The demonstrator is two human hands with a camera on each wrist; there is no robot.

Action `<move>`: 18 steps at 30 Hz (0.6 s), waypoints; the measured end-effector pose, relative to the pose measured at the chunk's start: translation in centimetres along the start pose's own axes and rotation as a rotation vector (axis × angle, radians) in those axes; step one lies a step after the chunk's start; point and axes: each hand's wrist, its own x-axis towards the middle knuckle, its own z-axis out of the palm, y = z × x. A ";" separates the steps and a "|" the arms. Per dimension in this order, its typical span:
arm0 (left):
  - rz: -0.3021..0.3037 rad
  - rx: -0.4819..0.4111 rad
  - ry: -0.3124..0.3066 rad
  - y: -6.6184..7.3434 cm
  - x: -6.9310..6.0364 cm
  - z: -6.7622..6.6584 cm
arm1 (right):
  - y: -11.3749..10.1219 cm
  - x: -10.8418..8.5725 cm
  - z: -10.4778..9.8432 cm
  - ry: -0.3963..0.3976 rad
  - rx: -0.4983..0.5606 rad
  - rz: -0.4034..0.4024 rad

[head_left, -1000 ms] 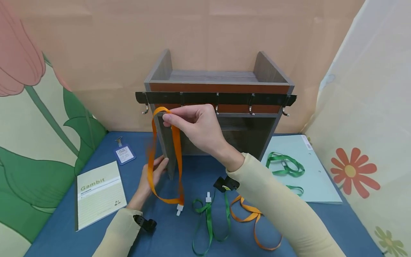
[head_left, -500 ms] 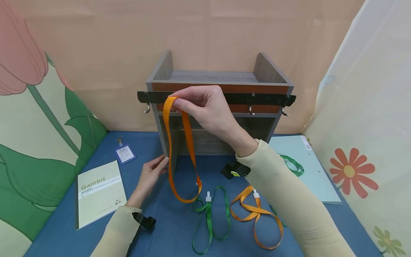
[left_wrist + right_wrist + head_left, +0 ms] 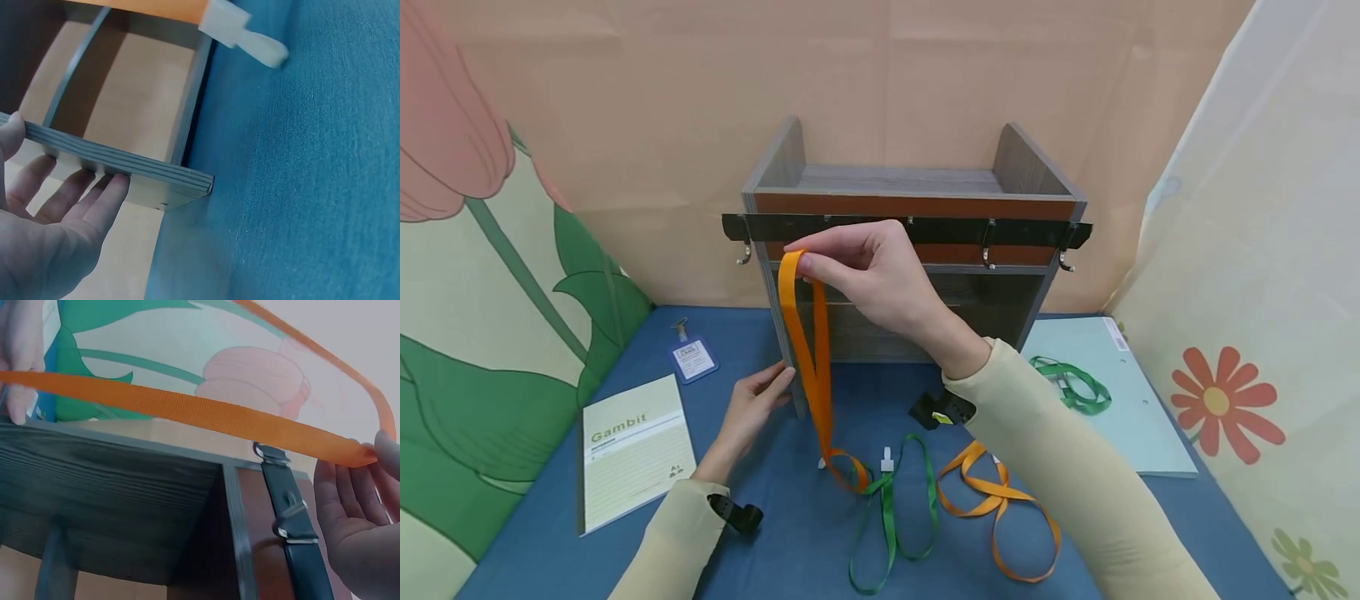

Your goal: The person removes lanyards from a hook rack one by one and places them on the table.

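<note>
My right hand (image 3: pixel 880 279) pinches the top of an orange lanyard (image 3: pixel 814 375) between thumb and fingers. Its loop hangs before the left part of a black hook rail (image 3: pixel 955 228), with the low end by the table. In the right wrist view the strap (image 3: pixel 206 419) runs near two metal hooks (image 3: pixel 292 515), apart from them. A white plastic clip (image 3: pixel 228 25) dangles from it in the left wrist view. My left hand (image 3: pixel 748 421) holds the front edge of the grey wooden shelf's side panel (image 3: pixel 125 161), thumb on one face and fingers on the other. The right hand hides some hooks.
A green lanyard (image 3: pixel 887 508) and another orange lanyard (image 3: pixel 992 500) lie on the blue table. More green lanyard (image 3: pixel 1093 392) rests on a pale blue folder (image 3: pixel 1150 433) at right. A notebook (image 3: pixel 636 458) and a badge (image 3: pixel 692 360) lie at left.
My right hand with the orange lanyard has moved slightly right and up, then come down a little. The loop has swung and narrowed. My left hand stays on the shelf.
</note>
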 end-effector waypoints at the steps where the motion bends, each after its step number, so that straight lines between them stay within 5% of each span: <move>1: 0.003 -0.003 -0.002 0.0 0.0 0.0 | 0.0 -0.1 0.1 -0.002 0.002 0.005; 18: -0.001 -0.013 0.026 0.4 0.0 -0.3 | -0.4 -3.8 3.4 -0.126 0.028 -0.028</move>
